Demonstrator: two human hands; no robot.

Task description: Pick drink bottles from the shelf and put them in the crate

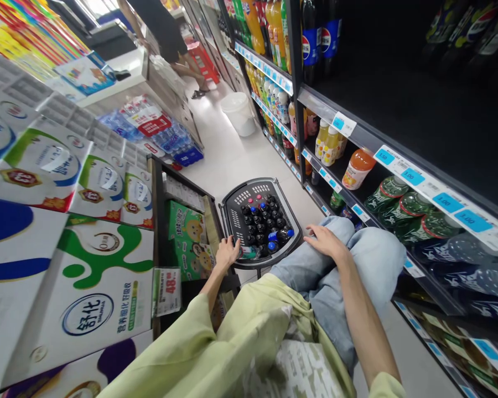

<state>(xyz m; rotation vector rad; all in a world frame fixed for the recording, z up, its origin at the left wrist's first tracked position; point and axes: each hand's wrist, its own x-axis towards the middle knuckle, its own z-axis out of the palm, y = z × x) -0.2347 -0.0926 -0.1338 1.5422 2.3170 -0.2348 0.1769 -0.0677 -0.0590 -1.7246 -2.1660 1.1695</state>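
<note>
A dark grey shopping basket (226,221) stands on the floor in front of my knees. Inside it are many dark bottles (269,215), mostly upright with black, blue or red caps. A blue-labelled bottle (280,235) lies at the right side, and a green bottle (249,252) lies at the near left. My left hand (227,252) is on the basket's near left rim, fingers curled over it beside the green bottle. My right hand (324,241) rests on my bent knee, with its fingers spread and nothing in them.
Drink shelves (315,166) rise close on the right, with bottles and price tags. Stacked milk cartons (103,276) and a low dark rack (191,221) border the left. Ahead are wrapped water bottles (161,130), a white bucket (238,113) and a person (161,33) by a counter.
</note>
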